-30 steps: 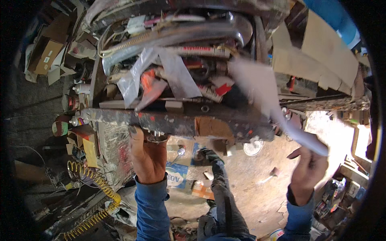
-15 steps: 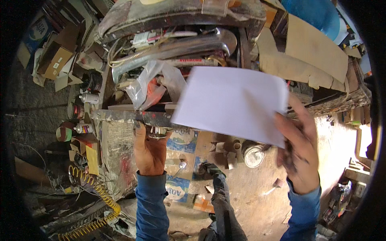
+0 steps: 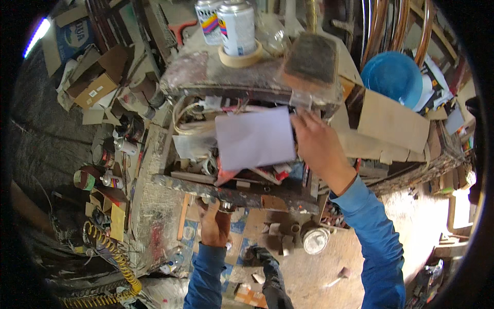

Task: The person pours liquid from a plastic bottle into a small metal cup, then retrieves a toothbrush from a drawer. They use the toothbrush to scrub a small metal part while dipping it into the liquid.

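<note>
My right hand point(image 3: 321, 149) grips a blank white sheet of paper point(image 3: 254, 139) by its right edge, with the fingertips partly hidden. The sheet hangs over a pulled-out drawer point(image 3: 278, 203) and covers much of its contents. Around the paper show a clear plastic bag point(image 3: 193, 147), a red object point(image 3: 225, 176) and a coiled hose point(image 3: 182, 121). Below the drawer's paint-stained front, my left hand point(image 3: 213, 226) is closed around a round metal knob point(image 3: 226, 207); some of its fingers are hidden.
Two spray cans point(image 3: 237, 31) stand on the cabinet top, one on a tape roll point(image 3: 241, 57). Farther right is a blue basin point(image 3: 393, 80) near cardboard sheets point(image 3: 393, 121). A yellow coiled hose point(image 3: 116, 262) lies lower left. On the floor sits a round can point(image 3: 315, 241).
My right hand has carried the paper away from me and left, over the drawer. My left hand stays at the drawer front. The view has shifted, showing more of the cabinet top.
</note>
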Demonstrator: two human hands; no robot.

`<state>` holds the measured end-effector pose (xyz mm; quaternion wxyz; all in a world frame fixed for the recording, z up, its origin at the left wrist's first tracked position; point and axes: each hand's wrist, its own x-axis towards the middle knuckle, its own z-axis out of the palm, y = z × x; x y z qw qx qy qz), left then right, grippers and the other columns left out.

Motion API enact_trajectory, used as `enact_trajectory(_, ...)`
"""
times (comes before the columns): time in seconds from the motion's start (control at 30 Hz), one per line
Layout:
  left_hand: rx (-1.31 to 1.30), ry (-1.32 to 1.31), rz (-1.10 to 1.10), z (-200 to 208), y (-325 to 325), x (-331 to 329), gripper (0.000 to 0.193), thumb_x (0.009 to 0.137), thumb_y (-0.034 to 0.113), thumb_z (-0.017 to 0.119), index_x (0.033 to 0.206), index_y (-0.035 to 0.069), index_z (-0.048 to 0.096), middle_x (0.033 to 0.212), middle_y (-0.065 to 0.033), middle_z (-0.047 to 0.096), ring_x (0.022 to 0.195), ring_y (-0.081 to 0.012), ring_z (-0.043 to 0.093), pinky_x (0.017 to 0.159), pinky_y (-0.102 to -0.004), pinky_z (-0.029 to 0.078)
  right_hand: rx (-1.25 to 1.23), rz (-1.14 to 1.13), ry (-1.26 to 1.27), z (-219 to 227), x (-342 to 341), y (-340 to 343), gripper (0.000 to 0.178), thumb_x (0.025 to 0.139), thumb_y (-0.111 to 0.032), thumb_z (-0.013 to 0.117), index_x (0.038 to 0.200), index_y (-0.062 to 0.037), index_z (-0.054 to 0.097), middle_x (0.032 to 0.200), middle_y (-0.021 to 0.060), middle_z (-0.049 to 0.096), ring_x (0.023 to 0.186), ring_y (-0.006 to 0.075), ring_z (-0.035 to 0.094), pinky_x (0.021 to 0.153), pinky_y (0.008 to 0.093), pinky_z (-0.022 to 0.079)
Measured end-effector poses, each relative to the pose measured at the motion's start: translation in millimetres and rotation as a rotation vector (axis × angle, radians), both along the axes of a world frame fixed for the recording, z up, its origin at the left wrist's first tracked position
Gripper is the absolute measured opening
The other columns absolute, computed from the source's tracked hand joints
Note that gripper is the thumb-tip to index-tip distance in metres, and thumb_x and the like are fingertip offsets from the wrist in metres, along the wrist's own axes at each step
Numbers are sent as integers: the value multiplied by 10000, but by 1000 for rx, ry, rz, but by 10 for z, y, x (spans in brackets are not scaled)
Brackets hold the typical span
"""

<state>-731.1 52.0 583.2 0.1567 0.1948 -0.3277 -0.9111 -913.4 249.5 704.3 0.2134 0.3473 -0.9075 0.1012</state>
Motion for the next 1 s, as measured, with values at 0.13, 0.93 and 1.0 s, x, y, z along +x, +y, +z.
enact_trajectory(0.13,147,7,22,63,-9,-2,706,848,33,653,1395,170,226,1191,-87,514,985,-239,598,761,-399,559,53,56,-37,-22,27,-57,221,790,-32,516,1001,34,531,1103,224,581,1068,354,539,880,362,494)
enact_trajectory(0.93,125,-13,47,133,3,22,604,870,1,596,1357,123,259,1191,-128,540,1034,-288,597,824,-467,556,415,-170,22,605,528,-71,380,787,-77,582,1165,-96,542,921,108,563,944,214,584,523,276,536)
enact_trajectory(1.0,131,-32,55,132,17,31,605,868,-1,597,1355,126,262,1188,-124,542,1032,-287,598,817,-465,557,282,-107,-75,709,584,115,476,728,12,586,1197,-42,527,983,166,574,954,283,585,646,350,552)
